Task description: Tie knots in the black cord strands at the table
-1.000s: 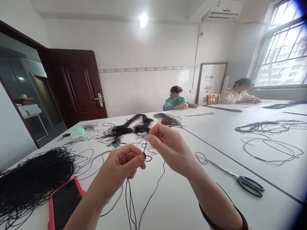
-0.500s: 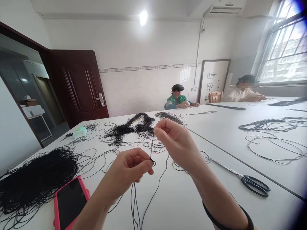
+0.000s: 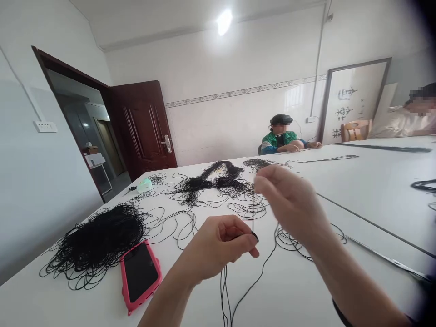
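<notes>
Here, both forearms are extended from the lower edge over the white table (image 3: 293, 290), and the hands are held just above it. The left hand (image 3: 225, 245) is turned with its thumb side up, its fingers curled; the black cord (image 3: 253, 211) is pinched between thumb and forefinger, where a small dark loop (image 3: 255, 236) is seen. The right hand (image 3: 289, 195) is raised higher and farther forward, its wrist bent toward the left hand; its thumb and fingertips, slightly blurred, are closed on the cord's upper end. One straight length is stretched nearly upright between the hands. Below the left hand, several hanging strands (image 3: 223, 290) are seen, too overlapped to be counted exactly.

On the table, one phone (image 3: 141, 274) in a pink case is laid beside one large cord heap (image 3: 102, 238). Farther back, one green box (image 3: 144, 185) is placed near one small pair of dark-handled scissors (image 3: 132, 189). One larger pair of scissors (image 3: 391, 260) is partly lost in the dark right edge. Two other people are seated beyond, one in a green vest (image 3: 289, 137), one in pale clothing (image 3: 395, 122).
</notes>
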Demonstrator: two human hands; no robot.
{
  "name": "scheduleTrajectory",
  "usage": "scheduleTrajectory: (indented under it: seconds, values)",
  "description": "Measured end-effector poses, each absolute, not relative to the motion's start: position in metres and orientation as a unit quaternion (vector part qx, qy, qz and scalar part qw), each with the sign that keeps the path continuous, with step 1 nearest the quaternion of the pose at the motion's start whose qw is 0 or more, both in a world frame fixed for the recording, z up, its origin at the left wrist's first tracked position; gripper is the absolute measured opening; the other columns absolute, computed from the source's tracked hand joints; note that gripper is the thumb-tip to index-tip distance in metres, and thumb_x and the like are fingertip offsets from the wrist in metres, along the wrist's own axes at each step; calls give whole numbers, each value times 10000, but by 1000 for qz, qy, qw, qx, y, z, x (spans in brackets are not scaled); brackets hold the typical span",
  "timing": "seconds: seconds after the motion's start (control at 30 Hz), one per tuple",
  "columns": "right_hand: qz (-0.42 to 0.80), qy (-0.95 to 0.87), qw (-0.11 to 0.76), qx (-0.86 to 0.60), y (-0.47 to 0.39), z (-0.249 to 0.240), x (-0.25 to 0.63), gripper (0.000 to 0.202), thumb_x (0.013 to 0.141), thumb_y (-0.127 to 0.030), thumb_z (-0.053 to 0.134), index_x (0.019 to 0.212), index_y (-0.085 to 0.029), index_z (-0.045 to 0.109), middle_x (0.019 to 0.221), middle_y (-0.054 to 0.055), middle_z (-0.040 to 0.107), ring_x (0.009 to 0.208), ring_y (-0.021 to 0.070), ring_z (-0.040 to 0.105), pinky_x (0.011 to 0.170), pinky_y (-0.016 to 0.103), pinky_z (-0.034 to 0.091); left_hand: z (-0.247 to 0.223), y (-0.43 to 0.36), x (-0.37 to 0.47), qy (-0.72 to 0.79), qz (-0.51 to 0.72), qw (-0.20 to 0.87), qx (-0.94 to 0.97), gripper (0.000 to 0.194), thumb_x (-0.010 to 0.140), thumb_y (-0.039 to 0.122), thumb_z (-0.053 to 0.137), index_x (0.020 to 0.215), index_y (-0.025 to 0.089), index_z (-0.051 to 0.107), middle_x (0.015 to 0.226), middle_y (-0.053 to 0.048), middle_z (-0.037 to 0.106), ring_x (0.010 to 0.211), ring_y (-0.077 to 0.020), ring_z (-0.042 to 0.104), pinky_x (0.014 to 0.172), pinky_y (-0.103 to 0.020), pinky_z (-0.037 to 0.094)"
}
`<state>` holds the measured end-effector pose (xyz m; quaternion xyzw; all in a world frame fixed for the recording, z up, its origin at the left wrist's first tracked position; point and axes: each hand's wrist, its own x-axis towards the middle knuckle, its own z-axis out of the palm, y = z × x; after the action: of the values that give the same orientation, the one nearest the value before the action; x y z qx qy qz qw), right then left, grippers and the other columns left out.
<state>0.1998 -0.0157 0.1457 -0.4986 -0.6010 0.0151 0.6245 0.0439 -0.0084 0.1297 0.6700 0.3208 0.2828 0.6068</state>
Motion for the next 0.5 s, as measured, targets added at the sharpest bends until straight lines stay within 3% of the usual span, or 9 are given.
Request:
scheduleTrajectory:
  seconds: [0.1,0.17,0.3,0.4,0.5]
  values:
    - [-46,-603,601,-523,-11,142,197,148,851,-334,501,881,-196,546,863,33,611,815,151,576,608,252,446,131,-7,42,294,314,626,650,170,797,296,585,702,156,574,676,-1,616,540,-49,419,532,-193,314]
    - [-81,-591,609,-522,-16,142,196,224,845,-365,525,1001,-205,511,996,58,592,923,170,562,593,241,454,130,-5,41,287,345,638,626,219,820,347,573,720,153,587,770,-21,634,618,-61,460,588,-195,353]
    - [-73,-648,570,-500,-39,146,189,167,863,-322,485,744,-210,515,744,5,568,699,126,532,433,192,354,127,0,41,266,429,683,529,237,802,394,618,772,159,623,869,-32,617,775,-94,508,655,-206,401]
    - [5,-721,434,-540,-48,145,181,241,860,-313,502,646,-202,528,667,-19,555,623,115,505,508,223,382,127,1,42,228,499,688,474,194,796,337,638,735,153,630,797,-16,594,780,-98,528,687,-208,416]
    - [40,-733,383,-561,-43,138,169,171,853,-315,531,721,-210,556,771,-11,582,728,144,534,623,270,421,129,-1,45,190,530,686,460,202,814,314,618,710,142,630,727,-1,561,718,-89,534,702,-211,431]
